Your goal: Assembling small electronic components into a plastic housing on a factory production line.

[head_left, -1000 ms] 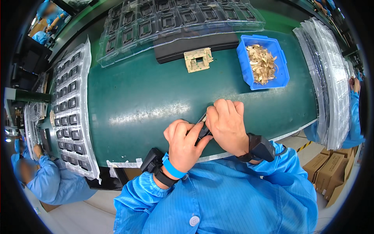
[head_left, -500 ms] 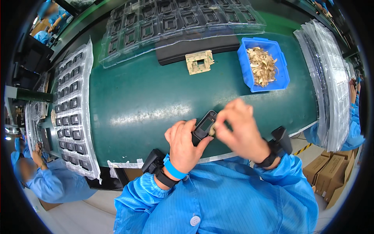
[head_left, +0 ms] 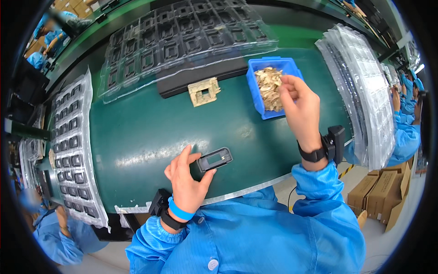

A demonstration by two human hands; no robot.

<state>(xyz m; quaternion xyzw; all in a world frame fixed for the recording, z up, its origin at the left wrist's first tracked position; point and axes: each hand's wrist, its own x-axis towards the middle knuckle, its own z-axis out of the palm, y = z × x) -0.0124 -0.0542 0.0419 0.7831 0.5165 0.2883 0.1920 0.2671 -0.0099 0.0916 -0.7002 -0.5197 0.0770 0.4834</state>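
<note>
L hand (head_left: pixel 188 187) grips blk frame (head_left: pixel 224 156) by left end, above table (head_left: pixel 137 132). R hand (head_left: pixel 302 105) over scraps (head_left: pixel 268 93) in blue bin (head_left: pixel 273 62), fingertips pinched, can't tell if on anything. Risk: frame may drop if L thumb slips.

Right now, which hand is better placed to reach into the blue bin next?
Probably the right hand: it reaches over the scraps in the blue bin, while the left hand, farther away, grips the black frame.

Green workbench (head_left: pixel 137 132) bore a blue plastic bin (head_left: pixel 256 98), a tan cut-out stack (head_left: pixel 197 97) near its left, a flat black box (head_left: pixel 169 86) behind, a clear blister tray (head_left: pixel 86 150) leftmost, stacked blister trays (head_left: pixel 360 100) rightmost.
</note>
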